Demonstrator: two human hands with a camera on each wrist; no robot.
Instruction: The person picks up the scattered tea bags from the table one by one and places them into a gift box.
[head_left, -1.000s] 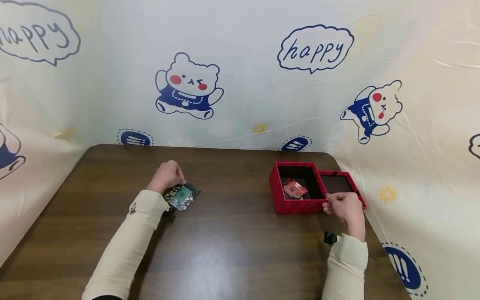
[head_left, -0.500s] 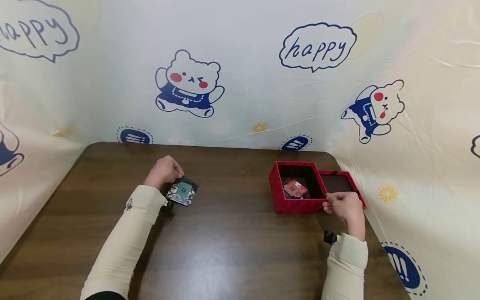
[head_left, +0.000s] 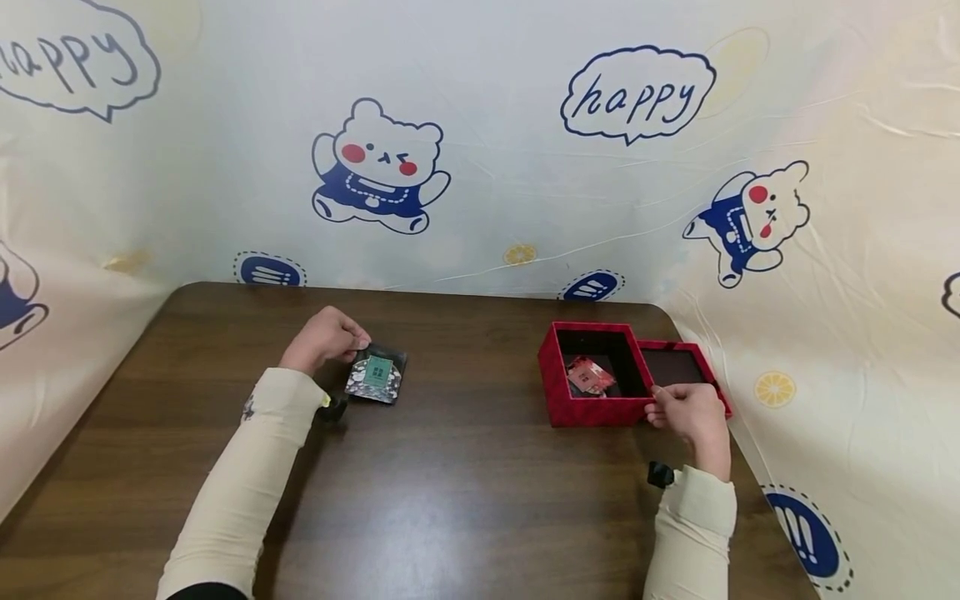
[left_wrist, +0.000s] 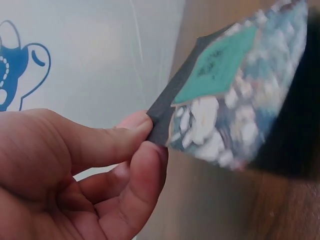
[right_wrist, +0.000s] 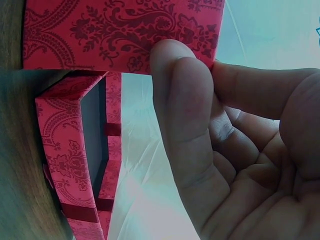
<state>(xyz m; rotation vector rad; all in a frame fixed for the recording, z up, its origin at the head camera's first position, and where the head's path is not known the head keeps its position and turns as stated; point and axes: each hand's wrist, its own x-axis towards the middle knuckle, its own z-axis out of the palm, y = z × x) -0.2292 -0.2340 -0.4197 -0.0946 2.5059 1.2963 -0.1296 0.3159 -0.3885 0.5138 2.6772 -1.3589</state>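
My left hand [head_left: 324,340] pinches the corner of a flat square sachet [head_left: 377,375] between thumb and finger. The sachet has a dark top edge, a green label and a white flower pattern; in the left wrist view the sachet [left_wrist: 245,100] is tilted and its free side blurred. On the right, my right hand [head_left: 690,419] grips the near right corner of an open red box [head_left: 596,413], thumb at the rim and fingers against the wall. A dark floral print covers the box wall [right_wrist: 125,35]. A red sachet [head_left: 590,377] lies inside, over another item mostly hidden.
The red lid [head_left: 675,367], dark inside, lies against the box's right side, partly behind my right hand. Both stand on a brown wooden table [head_left: 465,467]. A printed cloth [head_left: 495,150] hangs behind the far edge and at the sides.
My left hand has moved slightly away from me, and the sachet has turned from a slant to nearly square with the table, shifting a little right. The right hand and box stay put.
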